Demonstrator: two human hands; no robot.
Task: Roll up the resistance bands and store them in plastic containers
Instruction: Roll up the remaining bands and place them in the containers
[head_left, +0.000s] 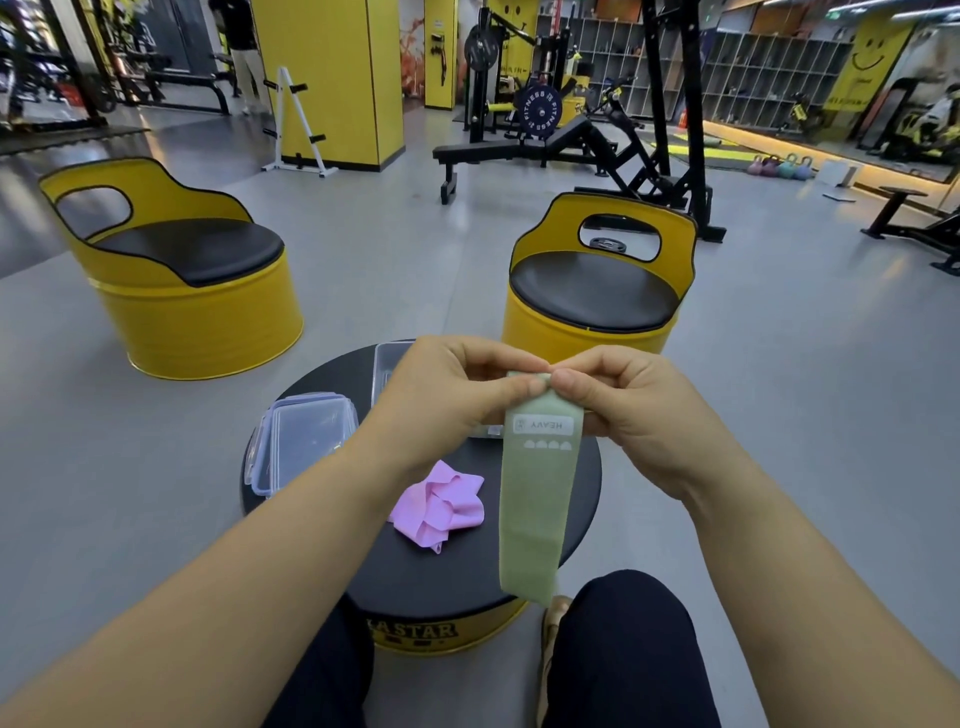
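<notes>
A green resistance band (535, 499) marked HEAVY hangs down above the round black table (410, 571). My left hand (447, 395) and my right hand (618, 405) both pinch its top edge, thumbs nearly touching, where the band is folded over. A crumpled pink band (439, 506) lies on the table below my left wrist. One clear plastic container (304, 441) with a clip lid sits at the table's left. A second clear container (387, 374) stands behind my left hand, mostly hidden.
The table is a yellow drum with a black top, between my knees. Two yellow drum chairs (176, 265) (597, 291) stand on the grey floor beyond it. Gym benches and racks fill the background.
</notes>
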